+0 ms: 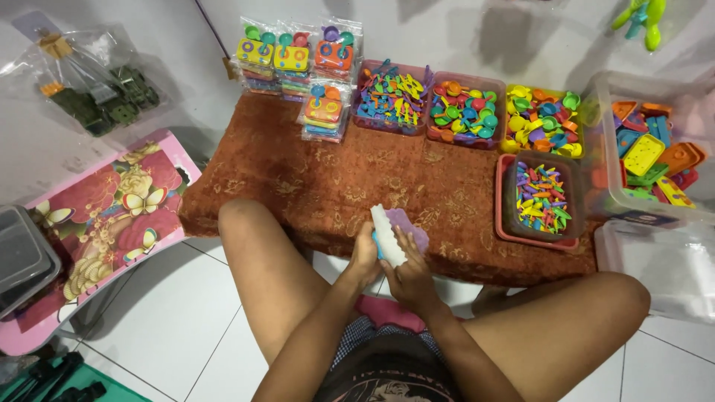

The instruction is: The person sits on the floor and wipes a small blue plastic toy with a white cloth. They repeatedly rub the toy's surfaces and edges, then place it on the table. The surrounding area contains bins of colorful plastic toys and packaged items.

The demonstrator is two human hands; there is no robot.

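Both of my hands meet at the near edge of a rust-brown patterned rug [298, 179]. My left hand [365, 257] and my right hand [408, 272] together grip a small stack of toy plates: a white one [387, 232] in front, a purple one [414, 225] behind, with a sliver of blue between. The stack is held upright just above the rug's edge. My bare knees flank the hands on the white tiled floor.
Along the rug's far edge stand several bagged toy sets [294, 59] and trays of colourful plastic pieces [465, 108]. A red tray [538, 197] sits right, clear bins [655, 149] beyond. A pink floral low table [104, 223] stands left.
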